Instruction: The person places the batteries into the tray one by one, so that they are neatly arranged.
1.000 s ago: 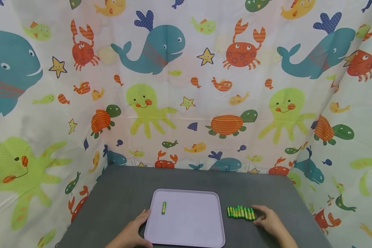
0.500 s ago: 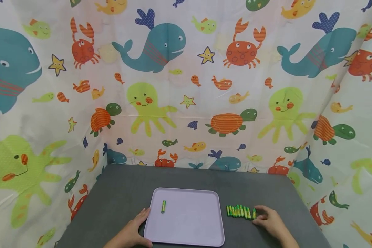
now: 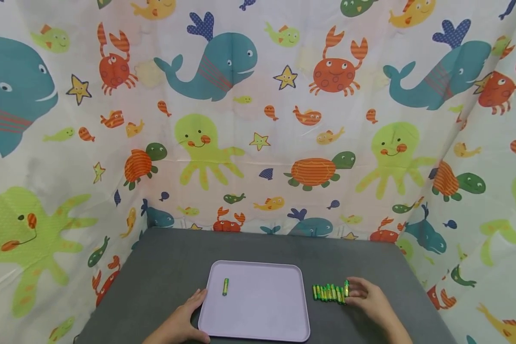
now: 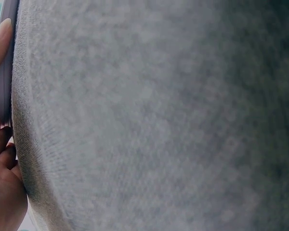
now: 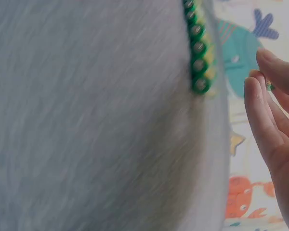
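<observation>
My right hand point(image 3: 371, 303) pinches one small green and yellow battery point(image 3: 346, 288) between thumb and fingertips, raised just over the right end of a battery row. Only a bit of that battery point(image 5: 268, 84) shows behind the fingers in the right wrist view. Several matching batteries point(image 3: 328, 293) lie side by side on the grey table. A pale lilac tray point(image 3: 262, 310) lies to their left, with a single battery point(image 3: 225, 287) near its upper left corner. My left hand point(image 3: 178, 321) rests along the tray's left edge, fingers extended and thumb near the front corner.
The grey table point(image 3: 180, 253) reaches back to a white curtain point(image 3: 279, 114) printed with sea animals. The curtain also encloses the left and right sides. The tray's raised rim point(image 3: 306, 301) stands between its floor and the battery row.
My right hand first slid the end battery away from the row, then lifted it and moved slightly left. The left hand and tray have stayed in place.
</observation>
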Action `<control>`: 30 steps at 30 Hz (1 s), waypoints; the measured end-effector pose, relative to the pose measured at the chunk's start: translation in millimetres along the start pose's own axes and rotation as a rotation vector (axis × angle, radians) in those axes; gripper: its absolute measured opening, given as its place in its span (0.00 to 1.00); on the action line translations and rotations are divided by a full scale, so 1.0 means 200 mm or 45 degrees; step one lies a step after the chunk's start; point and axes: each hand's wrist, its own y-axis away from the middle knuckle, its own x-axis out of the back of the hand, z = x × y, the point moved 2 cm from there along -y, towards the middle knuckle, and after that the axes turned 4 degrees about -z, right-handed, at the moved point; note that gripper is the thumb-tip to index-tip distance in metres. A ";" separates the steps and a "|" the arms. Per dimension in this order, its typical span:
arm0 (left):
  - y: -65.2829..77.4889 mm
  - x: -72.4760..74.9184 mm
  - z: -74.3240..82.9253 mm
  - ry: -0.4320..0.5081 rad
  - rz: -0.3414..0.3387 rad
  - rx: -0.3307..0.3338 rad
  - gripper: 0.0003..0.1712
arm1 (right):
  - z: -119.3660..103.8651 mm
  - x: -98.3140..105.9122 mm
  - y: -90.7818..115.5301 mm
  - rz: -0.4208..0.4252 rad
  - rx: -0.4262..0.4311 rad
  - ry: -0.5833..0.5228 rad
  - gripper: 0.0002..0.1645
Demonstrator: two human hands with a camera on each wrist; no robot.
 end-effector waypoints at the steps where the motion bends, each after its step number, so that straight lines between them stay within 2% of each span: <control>1: 0.00 0.00 0.00 0.004 -0.003 0.011 0.75 | -0.02 -0.01 0.00 0.002 0.002 -0.011 0.36; 7: 0.00 -0.01 -0.01 0.019 -0.014 0.047 0.75 | -0.17 -0.04 0.02 0.018 0.032 -0.002 0.36; 15: -0.01 0.00 0.00 0.019 -0.013 0.062 0.76 | -0.31 -0.10 0.03 0.015 0.048 0.026 0.35; 18: -0.01 0.01 -0.01 0.017 -0.019 0.054 0.75 | -0.35 -0.13 0.03 -0.006 0.069 0.038 0.35; 26: 0.00 0.01 -0.01 0.020 -0.007 -0.035 0.73 | -0.45 -0.22 0.04 -0.023 0.164 0.067 0.33; 30: 0.01 0.01 0.00 0.012 -0.001 -0.045 0.73 | -0.50 -0.27 0.04 -0.037 0.188 0.061 0.34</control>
